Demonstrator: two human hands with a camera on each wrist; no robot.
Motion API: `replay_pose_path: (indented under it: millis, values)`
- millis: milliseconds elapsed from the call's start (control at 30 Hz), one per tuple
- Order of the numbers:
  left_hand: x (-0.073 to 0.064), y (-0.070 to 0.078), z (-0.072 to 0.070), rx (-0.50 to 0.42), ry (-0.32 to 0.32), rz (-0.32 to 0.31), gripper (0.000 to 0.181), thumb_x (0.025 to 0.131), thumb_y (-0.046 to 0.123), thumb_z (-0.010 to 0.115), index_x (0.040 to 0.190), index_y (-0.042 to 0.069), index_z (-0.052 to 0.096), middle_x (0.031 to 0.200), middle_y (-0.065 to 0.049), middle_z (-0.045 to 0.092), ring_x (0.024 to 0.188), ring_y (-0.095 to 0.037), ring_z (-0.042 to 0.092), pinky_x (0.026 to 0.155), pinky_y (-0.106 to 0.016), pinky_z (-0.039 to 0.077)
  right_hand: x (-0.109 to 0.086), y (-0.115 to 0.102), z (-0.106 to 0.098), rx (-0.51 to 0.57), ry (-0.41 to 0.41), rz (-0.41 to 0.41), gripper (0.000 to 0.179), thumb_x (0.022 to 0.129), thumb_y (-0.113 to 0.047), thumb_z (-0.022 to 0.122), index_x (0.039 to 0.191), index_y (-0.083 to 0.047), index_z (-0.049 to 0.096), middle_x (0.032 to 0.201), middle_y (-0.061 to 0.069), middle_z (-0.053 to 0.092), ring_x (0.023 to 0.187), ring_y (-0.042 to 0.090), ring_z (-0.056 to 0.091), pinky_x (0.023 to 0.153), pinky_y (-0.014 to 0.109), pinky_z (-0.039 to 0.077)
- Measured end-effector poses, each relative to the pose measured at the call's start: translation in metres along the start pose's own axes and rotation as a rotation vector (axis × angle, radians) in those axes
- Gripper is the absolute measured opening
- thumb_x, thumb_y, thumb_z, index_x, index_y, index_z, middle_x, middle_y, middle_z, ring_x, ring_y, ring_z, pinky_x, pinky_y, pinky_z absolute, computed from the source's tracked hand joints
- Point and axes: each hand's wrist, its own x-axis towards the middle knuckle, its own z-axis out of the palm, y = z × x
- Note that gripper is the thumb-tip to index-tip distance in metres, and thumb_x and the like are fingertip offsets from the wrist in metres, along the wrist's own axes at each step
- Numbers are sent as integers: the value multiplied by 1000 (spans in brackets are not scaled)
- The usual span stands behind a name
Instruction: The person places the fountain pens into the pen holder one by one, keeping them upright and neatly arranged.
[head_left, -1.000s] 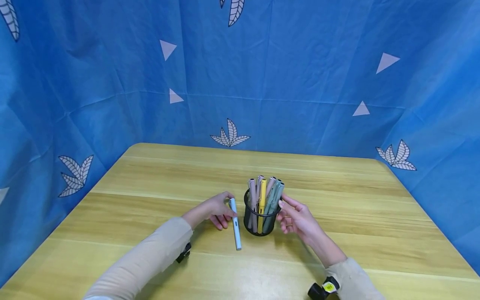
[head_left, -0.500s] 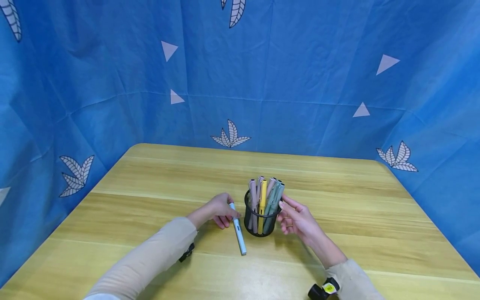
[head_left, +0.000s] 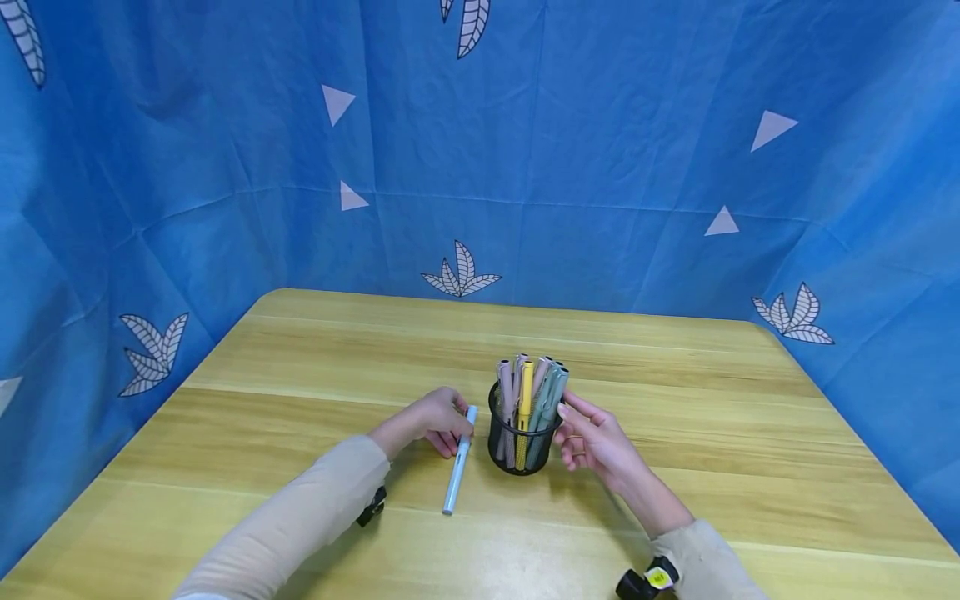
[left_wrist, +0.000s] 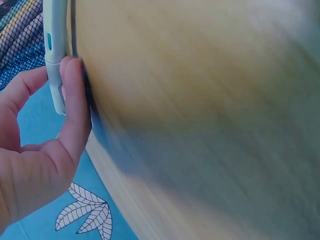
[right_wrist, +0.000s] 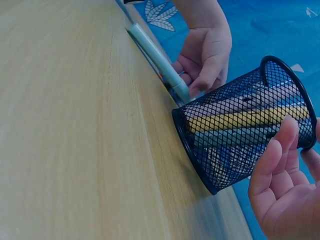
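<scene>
My left hand [head_left: 446, 419] pinches a light blue pen [head_left: 455, 482] between thumb and fingers near its upper end, low over the table. The pen slants, its lower end toward the front left; in the left wrist view the fingers hold the pen [left_wrist: 55, 37] by its cap, near the clip. Just to the right stands a black mesh pen holder [head_left: 522, 429], upright, with several pens in it: lilac, grey-green and one yellow pen [head_left: 526, 396]. My right hand [head_left: 596, 437] holds the holder's right side at the rim with thumb and forefinger, other fingers curled beside the mesh [right_wrist: 230, 135].
The wood-grain table [head_left: 330, 350] reaches back to a blue cloth [head_left: 600, 150] with leaf and triangle prints, which also hangs on both sides. Each wrist bears a small black camera, the right camera [head_left: 637, 583] near the table's front.
The light blue pen first shifted slightly right, then its lower end swung left, so it now leans the other way. My right hand and the pen holder have stayed in place.
</scene>
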Motion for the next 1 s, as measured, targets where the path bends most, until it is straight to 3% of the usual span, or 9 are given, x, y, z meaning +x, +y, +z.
replay_pose_path:
  millis: [267, 500, 767, 1000]
  values:
    - [0, 2, -6, -42, -41, 15, 45, 73, -7, 56, 116, -3, 43, 62, -15, 57, 45, -17, 52, 47, -29, 52, 0, 0, 0, -2, 7, 6, 59, 94, -23, 47, 142, -6, 18, 64, 0, 57, 46, 9, 50, 45, 20, 45]
    - [-1, 7, -14, -50, -45, 71, 43, 76, -6, 55, 118, -2, 44, 61, -10, 55, 45, -13, 49, 42, -17, 39, 1, -1, 0, -3, 12, 11, 58, 93, -23, 47, 142, -6, 19, 65, 0, 57, 46, 9, 50, 45, 21, 45]
    - [-6, 14, -27, -27, -39, 87, 52, 77, 1, 57, 124, -3, 36, 83, -16, 63, 53, -16, 53, 44, -19, 37, 2, -1, 0, -13, 4, 2, 59, 93, -24, 48, 142, -7, 19, 65, 0, 57, 47, 9, 51, 45, 21, 45]
    - [-10, 18, -33, -100, -40, 104, 55, 80, -2, 55, 130, 0, 31, 93, -21, 62, 54, -17, 53, 42, -19, 42, 1, 0, 0, -11, 8, 8, 60, 93, -24, 48, 142, -7, 18, 65, 0, 57, 46, 9, 51, 45, 21, 45]
